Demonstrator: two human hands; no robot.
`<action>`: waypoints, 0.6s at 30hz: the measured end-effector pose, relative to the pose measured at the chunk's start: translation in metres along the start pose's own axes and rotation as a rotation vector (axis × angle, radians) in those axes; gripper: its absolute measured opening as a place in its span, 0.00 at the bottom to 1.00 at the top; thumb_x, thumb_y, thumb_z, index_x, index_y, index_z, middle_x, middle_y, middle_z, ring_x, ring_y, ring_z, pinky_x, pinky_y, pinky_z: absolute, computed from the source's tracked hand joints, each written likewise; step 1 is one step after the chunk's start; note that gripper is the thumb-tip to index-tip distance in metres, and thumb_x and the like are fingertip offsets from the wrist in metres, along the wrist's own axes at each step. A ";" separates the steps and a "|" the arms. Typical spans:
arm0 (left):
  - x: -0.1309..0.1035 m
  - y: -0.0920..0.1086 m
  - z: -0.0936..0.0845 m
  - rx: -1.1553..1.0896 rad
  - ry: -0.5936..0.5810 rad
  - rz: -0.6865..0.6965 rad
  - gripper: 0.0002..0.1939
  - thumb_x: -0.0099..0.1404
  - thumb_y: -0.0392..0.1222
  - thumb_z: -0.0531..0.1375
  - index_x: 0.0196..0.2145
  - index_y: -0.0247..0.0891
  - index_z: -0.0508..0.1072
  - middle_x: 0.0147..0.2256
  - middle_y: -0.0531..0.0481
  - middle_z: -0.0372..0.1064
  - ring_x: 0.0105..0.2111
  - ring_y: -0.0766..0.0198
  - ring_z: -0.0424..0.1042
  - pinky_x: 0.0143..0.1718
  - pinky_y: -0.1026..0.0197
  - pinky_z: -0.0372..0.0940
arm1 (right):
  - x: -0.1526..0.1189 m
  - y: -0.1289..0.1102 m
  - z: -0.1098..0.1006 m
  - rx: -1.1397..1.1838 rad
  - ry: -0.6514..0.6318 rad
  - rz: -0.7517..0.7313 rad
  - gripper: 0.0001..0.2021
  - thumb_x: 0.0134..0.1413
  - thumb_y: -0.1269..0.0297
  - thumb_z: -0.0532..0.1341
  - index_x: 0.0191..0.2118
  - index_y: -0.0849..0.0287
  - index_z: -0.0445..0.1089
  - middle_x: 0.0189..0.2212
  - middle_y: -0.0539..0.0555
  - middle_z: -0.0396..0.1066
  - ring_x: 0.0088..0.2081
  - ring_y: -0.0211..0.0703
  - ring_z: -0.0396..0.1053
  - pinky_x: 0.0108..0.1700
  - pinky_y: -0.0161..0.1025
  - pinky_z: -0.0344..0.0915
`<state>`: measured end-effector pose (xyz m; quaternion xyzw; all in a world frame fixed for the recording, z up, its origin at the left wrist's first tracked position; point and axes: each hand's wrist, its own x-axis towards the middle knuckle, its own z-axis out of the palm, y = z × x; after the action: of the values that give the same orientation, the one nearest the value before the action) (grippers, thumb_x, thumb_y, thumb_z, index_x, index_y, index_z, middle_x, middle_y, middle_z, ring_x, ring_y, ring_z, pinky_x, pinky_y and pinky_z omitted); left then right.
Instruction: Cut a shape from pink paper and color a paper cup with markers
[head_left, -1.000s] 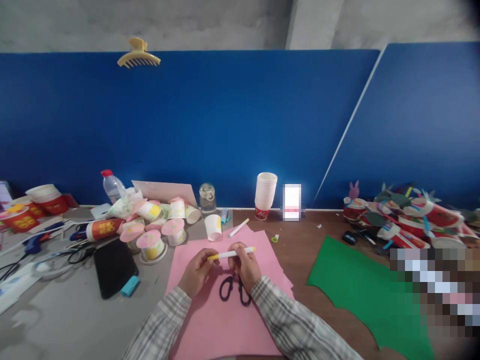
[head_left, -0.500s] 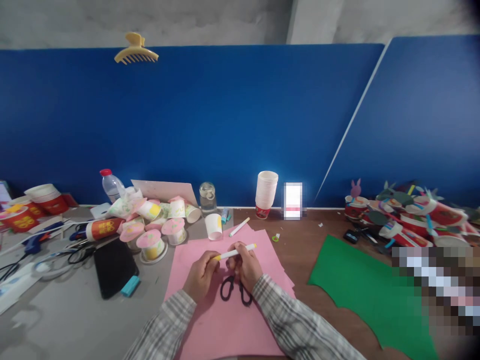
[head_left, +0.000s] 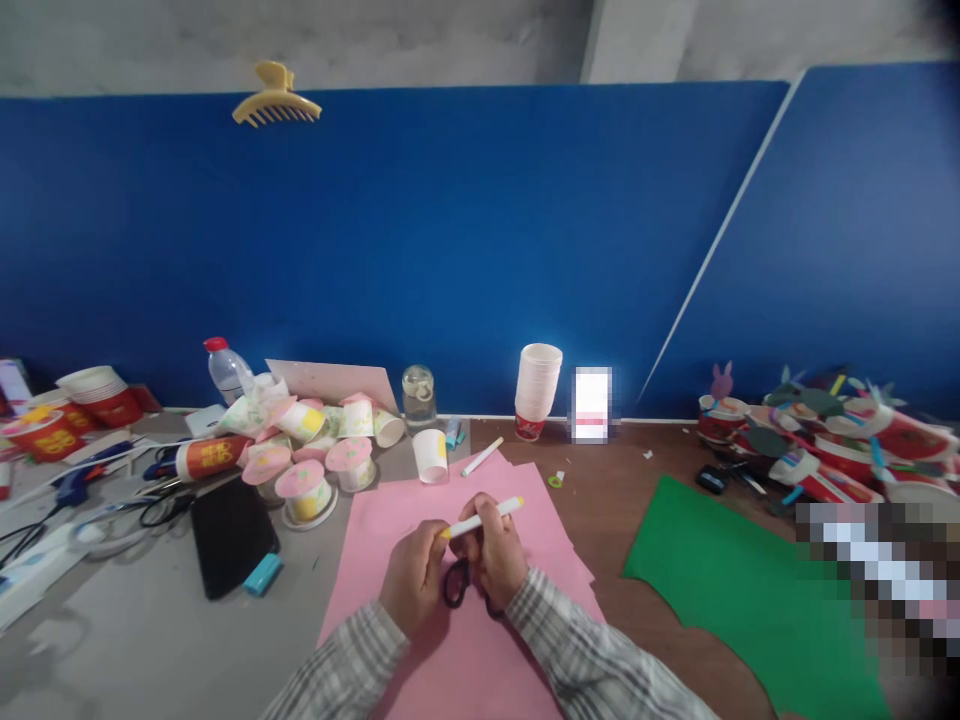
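A white marker [head_left: 480, 519] with yellow ends lies slantwise between my two hands. My right hand [head_left: 501, 557] is closed around its barrel, and the fingers of my left hand [head_left: 412, 572] pinch its lower-left yellow end. Below the hands, black-handled scissors [head_left: 454, 584] rest on pink paper [head_left: 457, 670]; my right hand hides part of them. Beyond the hands stands a white paper cup [head_left: 427, 457] with a yellow patch. To the cup's right, a second marker [head_left: 482, 457] with a teal end lies at the paper's far edge.
Pink-topped decorated cups [head_left: 302, 485], a black tablet [head_left: 234, 538] and a blue eraser-like block [head_left: 262, 575] are on the left. A cup stack [head_left: 538, 390] stands near the blue partition [head_left: 480, 220]. Green sheet [head_left: 720, 590] and red cup crafts [head_left: 832, 450] lie right.
Both hands and the marker have shifted slightly right and down. The hands now cover more of the scissors. The whole view has moved a little.
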<state>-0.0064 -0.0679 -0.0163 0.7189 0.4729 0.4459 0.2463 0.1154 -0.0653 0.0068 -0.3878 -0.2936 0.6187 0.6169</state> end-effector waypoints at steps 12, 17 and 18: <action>0.030 -0.025 -0.031 0.156 0.343 -0.098 0.20 0.57 0.52 0.43 0.31 0.41 0.70 0.20 0.50 0.69 0.21 0.58 0.67 0.25 0.57 0.62 | 0.026 -0.011 -0.019 -0.478 0.007 -0.129 0.23 0.37 0.61 0.55 0.45 0.58 0.59 0.17 0.43 0.67 0.14 0.36 0.59 0.14 0.30 0.56; 0.035 -0.042 -0.035 0.174 0.382 -0.140 0.18 0.55 0.50 0.45 0.30 0.41 0.70 0.26 0.45 0.72 0.29 0.54 0.70 0.32 0.54 0.65 | 0.051 -0.028 -0.041 -0.718 0.150 -0.254 0.21 0.39 0.66 0.54 0.45 0.60 0.63 0.17 0.43 0.64 0.18 0.39 0.61 0.23 0.34 0.59; 0.035 -0.044 -0.035 0.171 0.393 -0.152 0.17 0.55 0.49 0.45 0.32 0.40 0.70 0.28 0.44 0.72 0.31 0.53 0.70 0.34 0.53 0.65 | 0.055 -0.032 -0.043 -0.776 0.163 -0.275 0.19 0.40 0.68 0.54 0.43 0.60 0.65 0.17 0.44 0.64 0.20 0.40 0.63 0.26 0.35 0.59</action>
<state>-0.0514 -0.0195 -0.0191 0.5988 0.6007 0.5158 0.1208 0.1725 -0.0141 0.0048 -0.5962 -0.5043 0.3413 0.5231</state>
